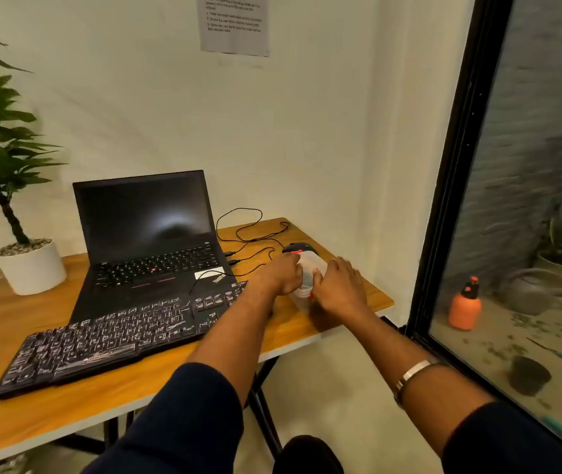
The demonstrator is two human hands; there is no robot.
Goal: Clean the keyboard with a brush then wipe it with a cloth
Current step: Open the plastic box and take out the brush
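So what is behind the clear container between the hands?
A black mouse with a red accent lies behind the clear container on the table. Both hands hold the container, covering its sides.

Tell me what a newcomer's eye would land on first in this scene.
Both hands meet at the right end of the wooden desk: the left hand and right hand grip a small clear container with red trim. Left of them lies a black keyboard streaked with white dust, set in front of an open laptop with a dark screen.
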